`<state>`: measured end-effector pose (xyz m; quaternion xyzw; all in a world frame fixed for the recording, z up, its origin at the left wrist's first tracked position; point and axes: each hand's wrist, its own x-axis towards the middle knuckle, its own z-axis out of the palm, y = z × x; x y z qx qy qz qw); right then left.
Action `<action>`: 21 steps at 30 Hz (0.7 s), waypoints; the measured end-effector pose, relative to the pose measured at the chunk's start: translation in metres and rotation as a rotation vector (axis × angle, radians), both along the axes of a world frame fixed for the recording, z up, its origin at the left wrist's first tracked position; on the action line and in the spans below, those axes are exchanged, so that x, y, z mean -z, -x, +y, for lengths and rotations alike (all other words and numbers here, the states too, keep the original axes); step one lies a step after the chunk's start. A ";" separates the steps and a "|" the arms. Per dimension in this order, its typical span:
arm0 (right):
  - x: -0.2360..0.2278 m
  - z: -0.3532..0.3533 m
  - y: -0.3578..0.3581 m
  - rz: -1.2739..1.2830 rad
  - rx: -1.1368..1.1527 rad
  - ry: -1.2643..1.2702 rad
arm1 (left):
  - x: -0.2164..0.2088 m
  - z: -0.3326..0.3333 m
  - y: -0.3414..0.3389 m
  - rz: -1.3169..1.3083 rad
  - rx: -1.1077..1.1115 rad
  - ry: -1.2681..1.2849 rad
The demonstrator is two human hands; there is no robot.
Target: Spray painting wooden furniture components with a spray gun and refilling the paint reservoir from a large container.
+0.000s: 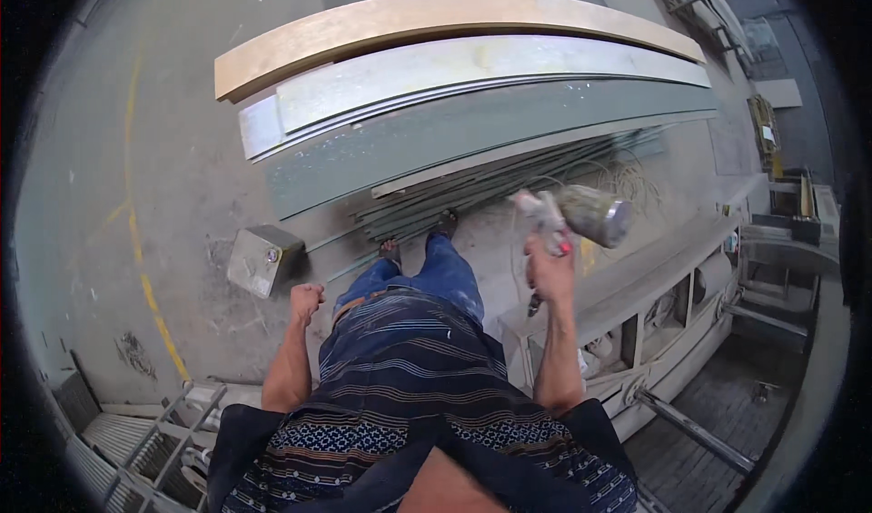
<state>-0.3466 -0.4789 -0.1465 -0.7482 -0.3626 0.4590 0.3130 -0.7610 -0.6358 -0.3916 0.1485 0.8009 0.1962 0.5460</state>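
My right hand [550, 272] is wrapped round the handle of a spray gun [543, 211], raised above the floor on my right. A stained cup with a silvery end [595, 216] sits on the gun and is slightly smeared by motion. Below the fist the tail of the handle pokes out, and a thin hose hangs near it. My left hand [307, 302] is closed in a loose fist at my left side, with nothing visible in it. Closest to that hand is a square metal can [262, 260] standing on the floor.
Ahead lie long panels: a bare wooden one [454, 11], a whitish one [490, 57] and a grey-green one [490, 122]. Thin green strips [472, 186] and a coiled hose [631, 184] lie before my feet. A metal machine frame [627, 313] runs along my right; a rack [163, 449] stands behind left.
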 end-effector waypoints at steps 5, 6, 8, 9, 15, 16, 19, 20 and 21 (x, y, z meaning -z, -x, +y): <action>-0.016 0.022 -0.058 -0.272 0.258 -0.065 | 0.003 0.016 0.003 -0.126 0.045 -0.021; -0.018 0.023 -0.059 -0.374 0.369 -0.091 | 0.004 0.017 0.006 -0.065 0.036 -0.012; -0.019 0.017 -0.050 -0.286 0.315 -0.152 | 0.005 0.013 0.014 -0.108 0.009 -0.039; -0.020 0.013 -0.042 -0.284 0.283 -0.258 | 0.005 0.011 0.018 -0.054 -0.016 -0.049; -0.015 -0.036 0.039 -0.011 -0.038 -0.001 | 0.004 -0.006 0.026 -0.157 -0.062 -0.074; -0.013 -0.039 0.051 0.034 -0.094 0.099 | 0.004 -0.009 0.027 -0.078 -0.088 -0.050; -0.002 -0.048 0.090 0.162 -0.321 0.050 | 0.006 -0.021 0.031 -0.081 -0.082 -0.025; 0.002 -0.050 0.102 0.243 -0.381 0.046 | 0.008 -0.026 0.031 -0.078 -0.106 -0.021; 0.006 -0.051 0.110 0.324 -0.441 0.042 | 0.010 -0.030 0.031 -0.127 -0.117 -0.022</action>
